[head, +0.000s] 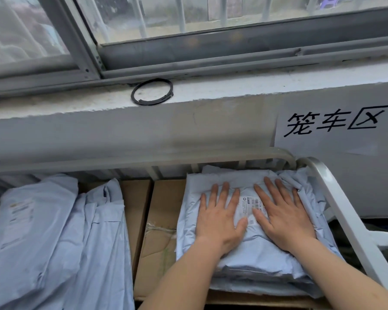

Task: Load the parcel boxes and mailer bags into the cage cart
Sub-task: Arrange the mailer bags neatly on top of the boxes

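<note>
A pale blue mailer bag (251, 253) with a white shipping label lies on top of a stack of similar bags in the right corner of the cage cart (345, 211). My left hand (220, 218) and my right hand (282, 215) press flat on it, fingers straight, one on each side of the label. Brown parcel boxes (159, 220) sit under and beside the stack in the middle of the cart. More pale blue mailer bags (54, 238) are heaped on the left side.
The cart's grey metal rail (143, 159) runs along the back and curves down on the right. Behind it rises a grey wall with a paper sign (336, 124) in black characters. A black ring (152, 91) lies on the window sill above.
</note>
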{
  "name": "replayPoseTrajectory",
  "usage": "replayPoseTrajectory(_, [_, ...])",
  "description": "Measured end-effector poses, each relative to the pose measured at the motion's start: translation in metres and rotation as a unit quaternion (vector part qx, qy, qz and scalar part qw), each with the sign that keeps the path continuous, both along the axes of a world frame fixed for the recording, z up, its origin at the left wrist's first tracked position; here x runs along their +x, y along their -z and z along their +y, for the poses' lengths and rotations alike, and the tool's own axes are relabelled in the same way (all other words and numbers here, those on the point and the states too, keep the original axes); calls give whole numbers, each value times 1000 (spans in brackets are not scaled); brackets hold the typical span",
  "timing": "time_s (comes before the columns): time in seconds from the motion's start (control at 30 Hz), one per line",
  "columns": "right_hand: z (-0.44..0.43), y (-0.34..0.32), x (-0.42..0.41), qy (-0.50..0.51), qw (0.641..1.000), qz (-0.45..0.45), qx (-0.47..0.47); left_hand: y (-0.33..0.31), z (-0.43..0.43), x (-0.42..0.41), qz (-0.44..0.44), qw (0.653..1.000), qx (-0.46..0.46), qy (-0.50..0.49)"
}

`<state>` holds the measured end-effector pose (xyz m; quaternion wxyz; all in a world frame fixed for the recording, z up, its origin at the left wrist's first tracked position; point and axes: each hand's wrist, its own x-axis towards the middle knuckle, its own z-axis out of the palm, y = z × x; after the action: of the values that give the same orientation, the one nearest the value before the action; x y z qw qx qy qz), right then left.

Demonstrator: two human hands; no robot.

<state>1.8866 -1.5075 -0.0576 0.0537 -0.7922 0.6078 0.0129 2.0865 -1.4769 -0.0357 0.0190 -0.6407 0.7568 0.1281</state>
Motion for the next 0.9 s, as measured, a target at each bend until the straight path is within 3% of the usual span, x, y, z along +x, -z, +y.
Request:
replayPoseTrajectory(0.17, [3,-21,1,4,998,42,44,-47,14,45,-11,996,72,44])
replayPoseTrajectory(0.3, [8,-75,21,9,987,137,84,-85,62,132,-50,997,43,-30])
replayPoseTrajectory(0.4, [24,-106,57,-14,984,171,42,-116,95,207,-96,993,17,-66])
replayPoseTrajectory(0.5, [46,-125,116,-56,988,138,-30,-148,127,282,-148,985,15,-84])
replayPoseTrajectory(0.63, [77,-146,211,-158,981,94,-60,-173,173,378,-155,977,37,-141])
replayPoseTrajectory(0.77, [110,-157,309,-228,970,70,-48,-167,202,450,-155,971,99,-151])
replayPoseTrajectory(0.9, [144,-147,388,-282,958,53,-17,-141,224,470,-146,968,166,-121])
